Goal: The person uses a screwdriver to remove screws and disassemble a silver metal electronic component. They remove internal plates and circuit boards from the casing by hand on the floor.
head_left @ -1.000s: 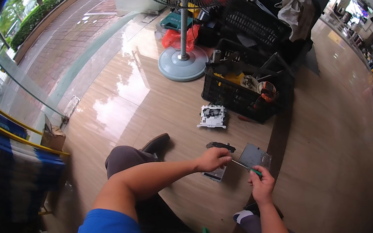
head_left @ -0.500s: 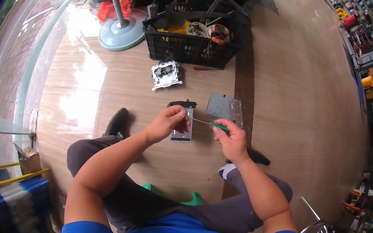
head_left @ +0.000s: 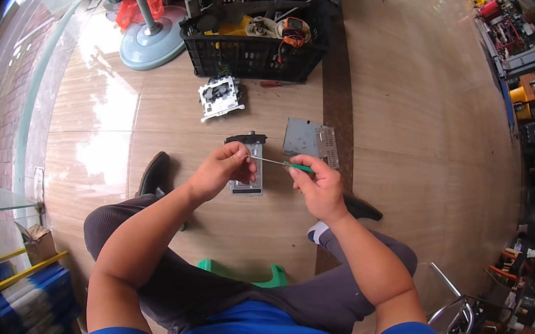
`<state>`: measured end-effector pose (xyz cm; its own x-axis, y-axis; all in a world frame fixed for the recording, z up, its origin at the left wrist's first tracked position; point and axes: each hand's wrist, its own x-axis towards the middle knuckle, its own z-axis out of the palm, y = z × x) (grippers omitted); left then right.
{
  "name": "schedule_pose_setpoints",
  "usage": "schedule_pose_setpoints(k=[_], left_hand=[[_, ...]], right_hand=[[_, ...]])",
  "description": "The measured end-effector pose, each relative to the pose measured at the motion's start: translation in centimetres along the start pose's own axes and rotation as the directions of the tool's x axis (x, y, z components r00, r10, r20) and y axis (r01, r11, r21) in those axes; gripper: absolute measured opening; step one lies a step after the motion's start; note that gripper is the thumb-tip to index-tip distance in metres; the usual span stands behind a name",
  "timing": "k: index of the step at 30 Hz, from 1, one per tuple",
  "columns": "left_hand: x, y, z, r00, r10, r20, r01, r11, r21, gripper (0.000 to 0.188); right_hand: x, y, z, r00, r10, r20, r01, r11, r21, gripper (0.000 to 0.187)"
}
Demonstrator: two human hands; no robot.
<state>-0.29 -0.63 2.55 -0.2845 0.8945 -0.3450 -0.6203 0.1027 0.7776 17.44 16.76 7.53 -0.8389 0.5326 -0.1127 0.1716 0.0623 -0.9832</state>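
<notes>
My right hand (head_left: 319, 187) grips the green handle of a screwdriver (head_left: 296, 167), its thin metal shaft pointing left. At the shaft's tip, my left hand (head_left: 226, 167) has thumb and forefinger pinched together; anything small between them cannot be made out. Below the left hand, on the floor, sits a metal device chassis (head_left: 248, 187) with a black front piece (head_left: 244, 140), partly hidden by the fingers. A grey metal cover (head_left: 303, 139) with a slotted edge lies to its right. Farther off rests a white mechanism frame (head_left: 219, 98) with dark parts.
A black plastic crate (head_left: 251, 53) of tools stands at the back, holding an orange meter (head_left: 293, 30). By it lies a red-handled tool (head_left: 271, 84). A round pale stand base (head_left: 153, 41) is at the back left. Under my legs shows a green stool (head_left: 271, 277).
The whole view has shifted, so the floor items appear slightly farther left and higher. Both hands keep their grip, with the screwdriver tip still at the left fingertips.
</notes>
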Motion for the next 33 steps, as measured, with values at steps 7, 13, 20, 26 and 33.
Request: schedule_pose_setpoints(k=[7,13,20,26,33], left_hand=[[-0.1,0.3,0.0,1.000,0.013,0.007,-0.013,1.000,-0.003,0.021],[0.1,0.0,-0.2,0.998,0.045,-0.047,-0.039,0.993,0.114,0.026],[0.9,0.9,0.2,0.990,0.114,-0.081,-0.092,0.968,0.235,0.029],[1.2,1.5,1.4,0.975,0.162,-0.151,-0.111,0.946,0.304,0.027],[1.3,1.0,1.6,0.976,0.157,-0.150,-0.084,0.910,0.405,0.024]], right_hand=[[0.4,0.2,0.1,0.998,-0.058,0.033,0.060,0.996,-0.065,0.019],[1.2,-1.0,0.2,0.993,-0.112,0.029,0.115,0.973,-0.202,0.016],[2.9,-2.0,-0.3,0.999,-0.045,0.030,0.049,0.988,-0.148,0.018],[3.9,-2.9,-0.2,0.992,0.095,0.087,-0.113,0.965,0.237,0.017],[5.4,-1.5,-0.9,1.000,-0.017,0.006,0.013,0.936,0.353,0.014]])
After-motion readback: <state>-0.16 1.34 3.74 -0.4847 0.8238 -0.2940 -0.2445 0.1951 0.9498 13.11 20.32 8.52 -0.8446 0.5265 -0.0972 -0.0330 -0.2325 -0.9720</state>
